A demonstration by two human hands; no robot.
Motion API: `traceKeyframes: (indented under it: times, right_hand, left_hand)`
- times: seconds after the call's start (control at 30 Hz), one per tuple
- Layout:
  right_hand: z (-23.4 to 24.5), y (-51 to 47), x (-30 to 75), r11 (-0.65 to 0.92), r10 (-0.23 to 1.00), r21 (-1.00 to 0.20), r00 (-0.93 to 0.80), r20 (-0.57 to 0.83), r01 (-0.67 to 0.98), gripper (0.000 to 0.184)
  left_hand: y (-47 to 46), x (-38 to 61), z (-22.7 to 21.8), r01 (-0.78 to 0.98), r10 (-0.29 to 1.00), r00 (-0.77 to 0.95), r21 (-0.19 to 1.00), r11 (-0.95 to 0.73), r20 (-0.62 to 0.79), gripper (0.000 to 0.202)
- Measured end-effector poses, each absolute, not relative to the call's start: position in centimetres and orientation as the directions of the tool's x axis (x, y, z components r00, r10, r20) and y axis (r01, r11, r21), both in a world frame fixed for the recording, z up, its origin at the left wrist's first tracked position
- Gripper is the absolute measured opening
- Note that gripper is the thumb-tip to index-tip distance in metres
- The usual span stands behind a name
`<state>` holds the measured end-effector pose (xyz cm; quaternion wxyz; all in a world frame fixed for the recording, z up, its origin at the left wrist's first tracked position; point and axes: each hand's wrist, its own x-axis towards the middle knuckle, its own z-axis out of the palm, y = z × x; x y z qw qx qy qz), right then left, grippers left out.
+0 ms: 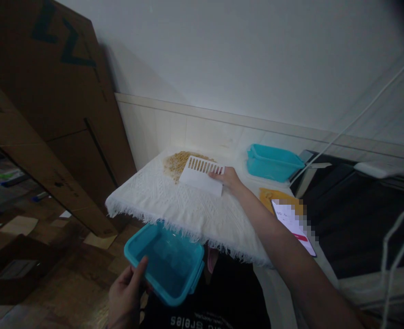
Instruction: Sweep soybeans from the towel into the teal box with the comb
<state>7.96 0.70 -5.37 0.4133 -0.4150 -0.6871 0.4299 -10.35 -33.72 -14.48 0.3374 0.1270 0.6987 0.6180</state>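
Both grips clenched: left hand clasps teal container; right hand pinches white scraper at grain.

Plain white wall, tall cardboard boxes leaning left, brown wooden floor below.

cardboard boxes left | far teal tub by wall | phone on yellowish pad, maybe | white cable

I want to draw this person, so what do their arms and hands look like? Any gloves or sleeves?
No gloves: the left hand and the right hand are bare, and no rings show. The right forearm has no sleeve, watch or bracelet. Below is a black top with white lettering.
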Motion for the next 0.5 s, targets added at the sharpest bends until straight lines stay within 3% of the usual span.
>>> traceKeyframes:
  times: [0.3,0.5]
  right_hand:
    - [-2.9,3.9,8.5,0.31,0.935,-0.909,-0.264,0.237,0.278,0.051]
    - [-2.1,4.9,11.4,0.237,0.943,-0.836,0.089,0.32,0.494,0.031]
  left_hand:
    - [-33.5,-10.6,-13.8,-0.309,0.578,-0.725,0.927,0.211,-0.374,0.053]
    - [-33.6,-11.6,-15.1,-0.251,0.593,-0.71,0.924,0.29,-0.379,0.057]
